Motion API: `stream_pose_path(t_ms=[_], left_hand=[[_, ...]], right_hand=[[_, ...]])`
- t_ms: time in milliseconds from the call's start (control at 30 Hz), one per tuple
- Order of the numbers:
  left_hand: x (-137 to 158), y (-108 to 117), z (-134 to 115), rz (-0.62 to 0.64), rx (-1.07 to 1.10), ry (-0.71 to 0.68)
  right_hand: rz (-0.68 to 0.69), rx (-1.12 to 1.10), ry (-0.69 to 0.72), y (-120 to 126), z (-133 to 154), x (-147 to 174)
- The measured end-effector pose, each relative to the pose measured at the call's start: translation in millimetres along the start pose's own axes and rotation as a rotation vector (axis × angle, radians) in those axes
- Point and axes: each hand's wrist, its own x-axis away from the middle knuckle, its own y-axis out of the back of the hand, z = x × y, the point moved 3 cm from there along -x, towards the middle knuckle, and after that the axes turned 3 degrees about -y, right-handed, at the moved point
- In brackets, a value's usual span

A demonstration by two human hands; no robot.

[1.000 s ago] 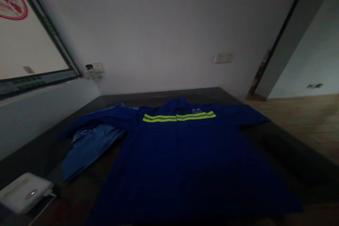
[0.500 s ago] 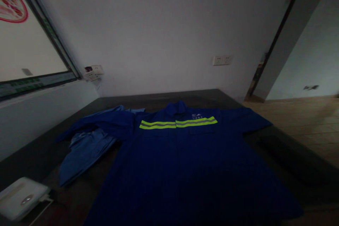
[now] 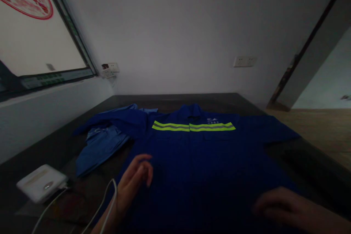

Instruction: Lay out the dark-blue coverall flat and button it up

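Note:
A dark blue work jacket [image 3: 170,153] lies spread front up, collar toward the wall, with yellow-green reflective bands [image 3: 211,127] and a small white print on the chest. Over the jacket's left side is my left hand [image 3: 137,172], its fingers loosely bent and apart with nothing in them. A pale cable [image 3: 114,190] crosses in front of that wrist. My right hand [image 3: 276,201] appears low on the right, over or beside the jacket's edge; motion blurs its fingers. Whether either hand touches the cloth is hard to tell in the dim light.
Lighter blue folded clothing [image 3: 102,150] lies under the jacket's left sleeve. A white device [image 3: 44,182] with a cable sits on the dark table [image 3: 208,98] at the left. Against the back wall are sockets [image 3: 245,61]. A dark flat object [image 3: 307,164] lies at the right.
Both hands have come into view from below, left and right. The view has shifted, so the jacket and room appear farther right. The jacket looks unmoved on the table.

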Motion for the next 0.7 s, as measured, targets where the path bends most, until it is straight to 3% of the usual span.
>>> stream_pose_path(t_ms=[100, 200, 300, 433, 533, 700], left_hand=[[-71, -18, -18, -0.22, 0.206, -0.17], [-138, -20, -24, -0.233, 0.161, -0.258], [-192, -12, -22, -0.207, -0.128, -0.275], [-246, -12, -6, -0.158, -0.338, -0.209], [-281, -36, 11, -0.082, -0.489, -0.208], [-332, -102, 36, 0.03, -0.796, -0.317]], right_hand=[[0.19, -0.08, 0.163, 26, 63, -71], [0.07, -0.135, 0.304, 39, 98, -152], [-0.152, -0.159, 0.254, 42, 98, -226], [-0.357, -0.16, 0.184, 47, 89, -295], [-0.499, -0.124, 0.137, 57, 88, -332], [-0.663, 0.025, 0.073, 71, 92, -381]])
